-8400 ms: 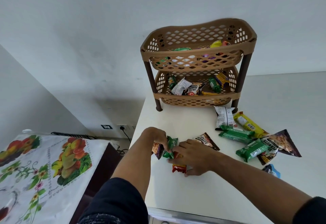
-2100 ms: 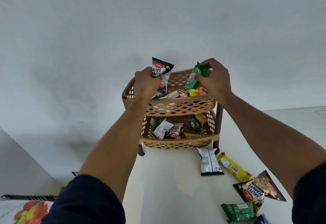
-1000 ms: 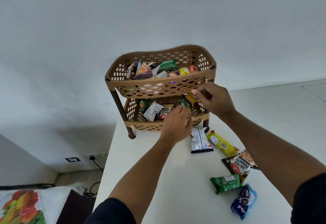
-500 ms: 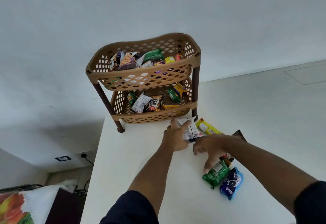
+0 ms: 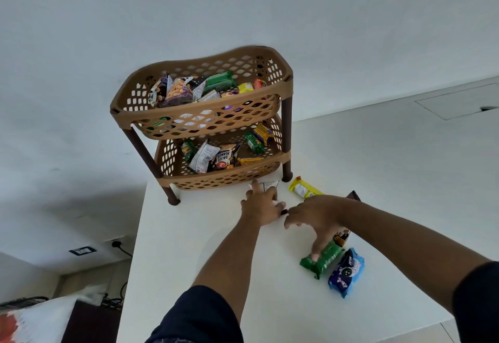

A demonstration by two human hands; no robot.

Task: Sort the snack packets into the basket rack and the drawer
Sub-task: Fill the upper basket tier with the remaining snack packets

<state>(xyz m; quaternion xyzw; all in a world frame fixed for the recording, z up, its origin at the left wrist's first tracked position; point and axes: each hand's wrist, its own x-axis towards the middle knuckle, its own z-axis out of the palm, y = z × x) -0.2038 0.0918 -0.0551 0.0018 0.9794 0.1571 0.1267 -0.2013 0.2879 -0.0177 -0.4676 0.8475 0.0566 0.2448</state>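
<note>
Loose snack packets lie on the white desk point(image 5: 205, 251) in front of the two-tier basket rack point(image 5: 201, 124), whose upper and lower baskets both already hold packets. The left hand point(image 5: 262, 206) lies over a white packet point(image 5: 270, 185) just below the rack's lower basket, though I cannot tell whether its fingers grip it. The right hand point(image 5: 314, 214), fingers spread, presses its thumb on a green packet point(image 5: 322, 259) beside a blue packet point(image 5: 347, 272), with a yellow packet point(image 5: 303, 189) near the rack's front leg.
</note>
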